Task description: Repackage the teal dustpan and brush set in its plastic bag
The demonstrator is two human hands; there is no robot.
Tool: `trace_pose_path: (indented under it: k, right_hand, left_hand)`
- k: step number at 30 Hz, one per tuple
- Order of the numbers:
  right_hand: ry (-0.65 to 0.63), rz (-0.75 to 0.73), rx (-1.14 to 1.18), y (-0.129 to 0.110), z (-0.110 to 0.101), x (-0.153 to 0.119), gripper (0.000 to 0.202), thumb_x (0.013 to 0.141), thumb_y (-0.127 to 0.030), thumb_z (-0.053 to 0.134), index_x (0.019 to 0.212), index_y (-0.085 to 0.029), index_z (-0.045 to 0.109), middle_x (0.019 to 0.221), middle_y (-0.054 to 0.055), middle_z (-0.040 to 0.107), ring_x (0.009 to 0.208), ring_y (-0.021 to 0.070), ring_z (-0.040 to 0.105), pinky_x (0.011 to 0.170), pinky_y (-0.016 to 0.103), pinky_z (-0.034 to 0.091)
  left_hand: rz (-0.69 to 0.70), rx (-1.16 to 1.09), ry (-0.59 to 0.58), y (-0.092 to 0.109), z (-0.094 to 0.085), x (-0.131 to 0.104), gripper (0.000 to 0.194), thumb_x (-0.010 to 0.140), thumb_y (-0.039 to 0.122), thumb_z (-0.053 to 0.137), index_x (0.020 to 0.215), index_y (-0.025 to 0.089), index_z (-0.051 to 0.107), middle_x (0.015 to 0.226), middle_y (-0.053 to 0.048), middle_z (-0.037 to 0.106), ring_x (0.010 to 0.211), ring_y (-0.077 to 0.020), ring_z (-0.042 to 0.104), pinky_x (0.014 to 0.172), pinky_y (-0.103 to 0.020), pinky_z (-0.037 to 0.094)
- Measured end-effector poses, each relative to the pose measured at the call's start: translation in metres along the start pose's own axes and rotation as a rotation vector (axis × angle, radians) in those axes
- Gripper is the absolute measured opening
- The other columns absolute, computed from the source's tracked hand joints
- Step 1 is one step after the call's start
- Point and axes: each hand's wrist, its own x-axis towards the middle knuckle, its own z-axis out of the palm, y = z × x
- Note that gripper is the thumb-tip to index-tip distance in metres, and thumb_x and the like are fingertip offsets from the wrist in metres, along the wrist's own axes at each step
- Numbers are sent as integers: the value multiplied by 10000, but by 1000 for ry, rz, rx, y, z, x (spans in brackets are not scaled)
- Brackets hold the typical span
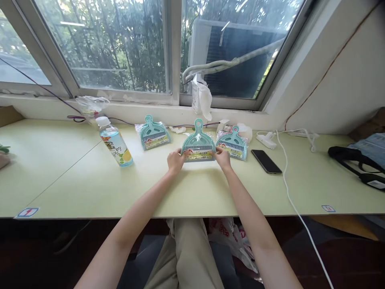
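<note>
Both hands, left hand (176,159) and right hand (222,157), pinch the middle packaged dustpan set (198,143); unopened twins lie at 10 (153,135) and 2 o'clock (233,143) on the table (90,184).

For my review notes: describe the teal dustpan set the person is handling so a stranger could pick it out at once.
On the pale green table below the window, three teal plastic dustpan-and-brush sets in clear wrap lie in a row. The held set is the middle one. Only it is gripped at both lower corners, by the left hand and right hand.

Both forearms bare, running from bottom edge up to frame centre, converging. Left hand (176,159) and right hand (223,157) level, fingers curled, near each other.
</note>
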Motion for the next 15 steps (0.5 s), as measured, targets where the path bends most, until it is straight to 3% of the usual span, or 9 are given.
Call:
trace_pose_path:
  k: [3, 6, 10, 12, 15]
  right_hand:
    - [14, -103, -111, 3, -17, -2, 469, 690, -492, 616, 973, -136, 733, 791, 54, 708, 570, 140, 511, 625, 285, 413]
    - [79, -119, -201, 23, -46, -4, 491, 715, -512, 588, 982, -125, 727, 803, 69, 700, 596, 153, 510, 642, 294, 412]
    - [252, 19, -367, 60, -89, -3, 492, 737, -514, 571, 1007, -130, 717, 768, 88, 686, 636, 203, 552, 632, 306, 394]
    - [356, 108, -478, 73, -103, 2, 461, 760, -478, 563, 1046, -145, 704, 811, 105, 686, 680, 227, 572, 615, 300, 375]
    - [466, 121, -609, 86, -110, 13, 401, 802, -411, 535, 1080, -163, 682, 927, 127, 671, 770, 247, 575, 615, 298, 356]
  left_hand:
    - [53, -10, -16, 4, 15, 3, 369, 857, 546, 484, 786, 225, 650, 775, -59, 692, 746, -206, 612, 624, -271, 342]
    - [151, -23, -101, 21, 42, 5, 367, 858, 535, 497, 762, 212, 642, 774, -68, 682, 745, -208, 606, 633, -278, 361]
    - [258, -16, -167, 70, 90, 8, 333, 870, 497, 508, 829, 196, 644, 861, -81, 671, 842, -218, 597, 696, -298, 409]
    - [320, 21, -131, 97, 111, 12, 302, 886, 441, 505, 915, 174, 643, 972, -105, 651, 969, -235, 564, 792, -329, 422]
    - [372, 60, -28, 123, 133, 19, 348, 887, 412, 510, 1110, 160, 600, 1194, -149, 579, 1119, -282, 496, 927, -412, 380]
